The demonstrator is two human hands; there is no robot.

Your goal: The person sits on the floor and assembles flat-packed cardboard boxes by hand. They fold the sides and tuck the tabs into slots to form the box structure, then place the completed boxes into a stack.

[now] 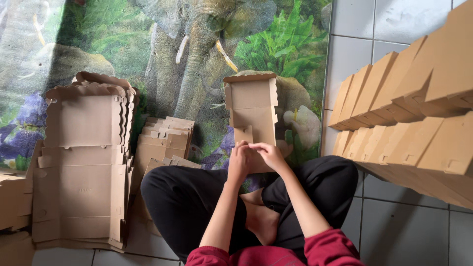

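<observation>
I see both forearms reaching forward from red sleeves, elbows tucked in above crossed legs in black trousers, with the wrists converging over the lap. My left hand [238,160] is curled, fingers bent onto the near edge of a half-folded cardboard box [252,111], and my right hand [268,153] lies just beside it, fingers bent over and pinching the same lower flap; both hands are closed on the cardboard, touching each other at the fingertips. The box stands roughly upright in front of the knees, its scalloped top edge pointing away from me and its small tab flap down by the hands. The box rests on a floor mat [187,59] printed with an elephant, green leaves and purple flowers, which covers most of the floor ahead. To the left lies a tall stack of flat box blanks [81,167] with scalloped edges, and between that stack and my left knee sits a smaller pile of folded cardboard pieces [165,140]. To the right, well apart from the hands, rows of finished boxes [409,123] lean against one another in two tiers on pale grey floor tiles [404,231], which show beyond the mat's right edge and at the bottom of the view.
</observation>
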